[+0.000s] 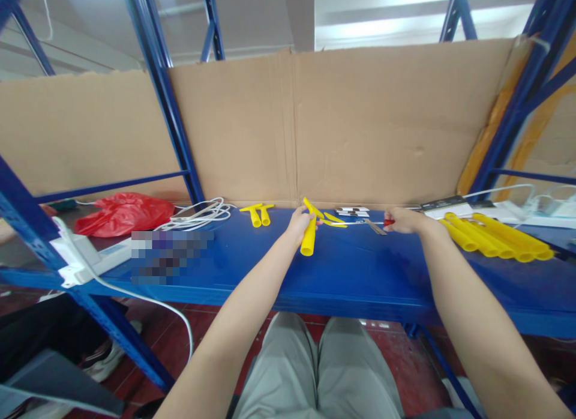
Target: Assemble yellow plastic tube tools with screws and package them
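Observation:
My left hand (pixel 297 226) is wrapped round a yellow T-shaped piece (pixel 308 236), its tube end tilted toward me above the blue shelf. To the right, my right hand (pixel 399 220) is closed on the red handle (pixel 389 223) of a tool whose thin metal shaft points left. Curved yellow pieces (pixel 335 220) lie between my hands, with a small metal object (pixel 374 227) beside the shaft. Two yellow T-shaped pieces (pixel 260 215) rest on the shelf left of my left hand. Several yellow tubes (pixel 499 239) lie side by side at the right.
A red plastic bag (pixel 126 214), coiled white cable (pixel 211 214) and white power strip (pixel 108 256) lie at the left. Small printed cards (pixel 353 211) are near the cardboard backing (pixel 382 125). Blue posts (pixel 164 95) frame the shelf (pixel 351 275). Another person's shoe (pixel 105 362) shows below left.

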